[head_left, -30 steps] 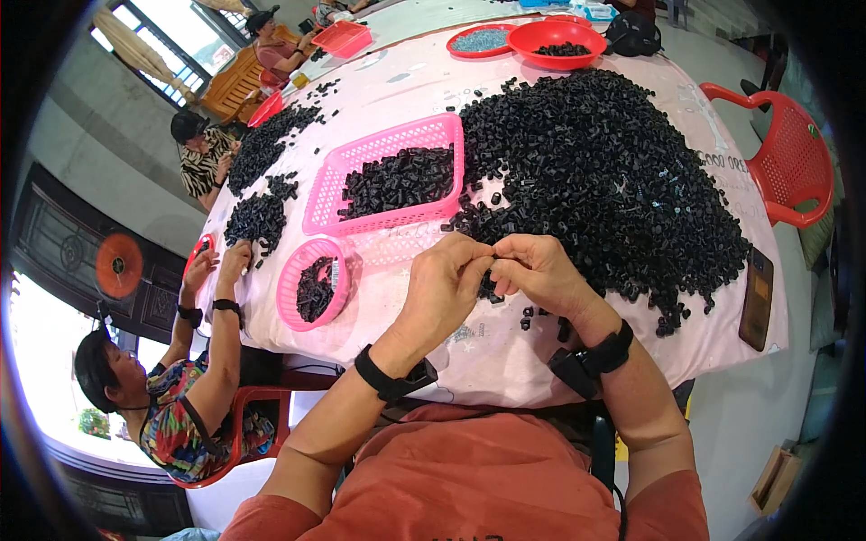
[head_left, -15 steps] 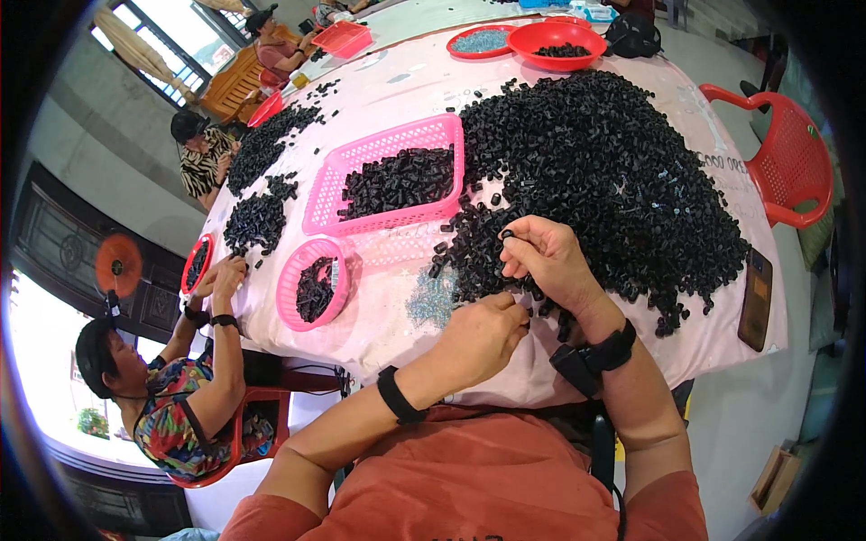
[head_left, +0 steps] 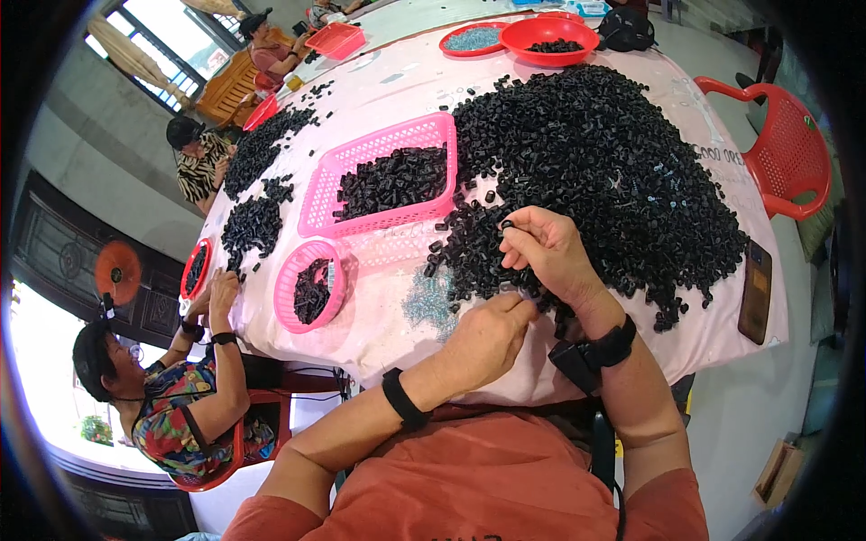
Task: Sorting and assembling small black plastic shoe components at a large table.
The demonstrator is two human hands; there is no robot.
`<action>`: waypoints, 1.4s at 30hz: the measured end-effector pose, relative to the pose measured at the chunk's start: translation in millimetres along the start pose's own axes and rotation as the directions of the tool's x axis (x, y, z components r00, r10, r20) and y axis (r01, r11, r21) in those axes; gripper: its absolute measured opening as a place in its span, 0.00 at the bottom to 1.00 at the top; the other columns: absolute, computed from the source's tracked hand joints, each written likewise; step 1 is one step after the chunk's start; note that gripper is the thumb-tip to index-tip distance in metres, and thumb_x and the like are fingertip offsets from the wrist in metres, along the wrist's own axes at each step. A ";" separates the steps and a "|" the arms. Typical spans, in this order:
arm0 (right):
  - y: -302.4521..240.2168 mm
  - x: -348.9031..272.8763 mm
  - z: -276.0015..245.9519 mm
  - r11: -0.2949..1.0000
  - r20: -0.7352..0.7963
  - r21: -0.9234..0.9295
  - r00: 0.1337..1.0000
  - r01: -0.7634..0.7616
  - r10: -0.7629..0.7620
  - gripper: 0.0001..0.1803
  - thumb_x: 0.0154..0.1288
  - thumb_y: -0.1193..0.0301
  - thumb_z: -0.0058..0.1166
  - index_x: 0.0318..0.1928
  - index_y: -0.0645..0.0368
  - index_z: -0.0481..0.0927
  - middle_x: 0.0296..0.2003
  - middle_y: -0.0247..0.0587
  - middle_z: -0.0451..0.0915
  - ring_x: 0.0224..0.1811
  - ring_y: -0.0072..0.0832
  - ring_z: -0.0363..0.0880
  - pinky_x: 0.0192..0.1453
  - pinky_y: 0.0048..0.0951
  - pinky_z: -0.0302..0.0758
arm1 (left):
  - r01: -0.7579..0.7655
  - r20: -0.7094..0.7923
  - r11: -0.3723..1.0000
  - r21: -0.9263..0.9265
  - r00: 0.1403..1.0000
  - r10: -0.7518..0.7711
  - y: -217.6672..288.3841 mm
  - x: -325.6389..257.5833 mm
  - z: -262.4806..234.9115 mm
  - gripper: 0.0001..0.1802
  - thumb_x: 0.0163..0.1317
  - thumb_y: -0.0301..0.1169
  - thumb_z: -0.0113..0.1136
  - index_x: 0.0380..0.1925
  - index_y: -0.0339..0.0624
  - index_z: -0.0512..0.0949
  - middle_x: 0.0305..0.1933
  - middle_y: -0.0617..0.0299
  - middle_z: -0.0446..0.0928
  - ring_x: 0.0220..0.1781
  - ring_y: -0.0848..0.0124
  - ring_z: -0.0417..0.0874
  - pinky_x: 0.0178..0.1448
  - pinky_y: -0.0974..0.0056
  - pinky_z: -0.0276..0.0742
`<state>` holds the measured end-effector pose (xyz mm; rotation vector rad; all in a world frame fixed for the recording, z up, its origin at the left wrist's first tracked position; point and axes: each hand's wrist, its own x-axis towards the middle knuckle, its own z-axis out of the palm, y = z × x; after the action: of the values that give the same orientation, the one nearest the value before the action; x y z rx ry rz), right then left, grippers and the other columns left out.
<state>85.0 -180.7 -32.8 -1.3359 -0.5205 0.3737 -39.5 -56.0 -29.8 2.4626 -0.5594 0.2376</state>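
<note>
Right hand (head_left: pixel 548 255) raised at the near edge of the big pile of black parts (head_left: pixel 595 171), fingers curled, pinching one small black piece (head_left: pixel 507 224) at the fingertips. Left hand (head_left: pixel 487 335) lower, knuckles up, loosely closed beside the silver bits (head_left: pixel 427 302); contents impossible to tell.

Daylight fills the scene evenly, bright and soft, with only faint shadows under the hands. The window (head_left: pixel 153 27) at upper left and the opening at lower left are blown out to white (no detail survives there). Fisheye bending curves the table edge (head_left: pixel 722 334), and a black vignette rings the frame. The rim looks slightly soft, perhaps from lens distortion.
</note>
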 end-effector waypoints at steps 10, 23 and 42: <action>2.7 1.9 -2.6 1.000 -0.028 0.003 1.000 0.003 -0.003 0.08 0.73 0.73 0.54 0.48 0.63 0.79 0.32 0.34 0.83 0.29 0.17 0.82 0.34 0.18 0.77 | -0.047 -0.009 0.996 0.078 0.999 0.048 0.3 21.5 15.4 0.20 0.56 0.22 0.60 0.51 0.39 0.79 0.40 0.51 0.76 0.43 0.51 0.80 0.44 0.51 0.79; 2.7 0.4 -2.0 0.998 -0.053 0.057 0.998 0.026 -0.024 0.07 0.71 0.73 0.55 0.44 0.64 0.81 0.30 0.35 0.83 0.27 0.18 0.82 0.32 0.19 0.77 | -0.095 0.073 0.992 0.080 0.993 0.090 3.8 6.2 -2.8 0.15 0.61 0.25 0.59 0.48 0.41 0.81 0.37 0.51 0.75 0.39 0.51 0.80 0.40 0.53 0.79; -3.0 0.4 -5.8 0.997 -0.011 0.073 1.000 -0.028 0.029 0.08 0.72 0.73 0.54 0.46 0.61 0.81 0.31 0.34 0.84 0.29 0.18 0.82 0.34 0.18 0.76 | 0.027 0.023 0.994 0.106 0.999 -0.030 9.8 12.9 -1.8 0.22 0.58 0.22 0.59 0.55 0.42 0.80 0.34 0.52 0.74 0.36 0.52 0.80 0.37 0.53 0.79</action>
<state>88.5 -185.8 -30.7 -1.2755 -0.4740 0.4043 -32.4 -66.4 -19.6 2.5772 -0.5343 0.2307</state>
